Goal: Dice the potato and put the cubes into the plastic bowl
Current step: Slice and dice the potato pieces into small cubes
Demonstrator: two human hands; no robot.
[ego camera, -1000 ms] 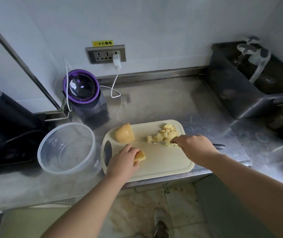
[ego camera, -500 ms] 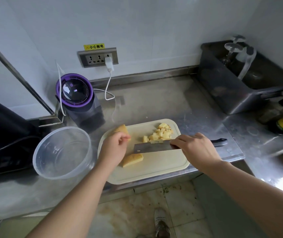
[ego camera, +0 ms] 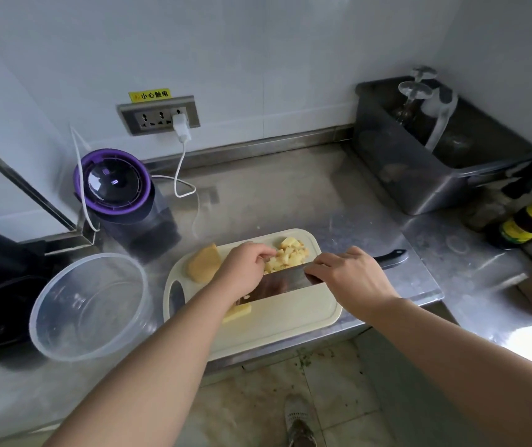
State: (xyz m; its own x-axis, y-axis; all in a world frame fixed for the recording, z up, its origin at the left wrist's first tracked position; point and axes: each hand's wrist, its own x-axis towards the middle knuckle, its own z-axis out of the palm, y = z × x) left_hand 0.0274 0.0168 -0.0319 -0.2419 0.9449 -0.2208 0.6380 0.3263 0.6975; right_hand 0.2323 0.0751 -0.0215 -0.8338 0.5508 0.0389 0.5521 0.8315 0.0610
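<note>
Steel bench (ego camera: 290, 195) under a white wall (ego camera: 258, 59), mid-prep: a person works at a pale cutting board (ego camera: 290, 314) set at the bench's near edge. The right hand (ego camera: 351, 279) is clenched round a broad knife (ego camera: 277, 285), whose blade lies tipped nearly flat across the board, its far edge against a heap of potato cubes (ego camera: 290, 254) at the board's 1 o'clock corner. The left hand (ego camera: 245, 272) has just crossed from the big uncut potato piece (ego camera: 203, 264) at 10 o'clock, where it was half a second ago, to the near side of the heap; its fingers are bent against the cubes, though whether they pinch any cannot be told. The blade, too, has swung up the board to meet the heap. That points to a pause in the cutting, with the cubes likely being gathered onto the blade for a first trip to the plastic bowl (ego camera: 90, 304), which stands at 9 o'clock just beside the board and shows no cubes in it. Dicing looks far from done: the big piece is whole, and a thick slice (ego camera: 238, 312) lies at the board's 7 o'clock, partly under the left forearm. A purple-topped blender (ego camera: 116, 185) stands at 11 o'clock, a steel sink (ego camera: 435, 162) at 2 o'clock.
</note>
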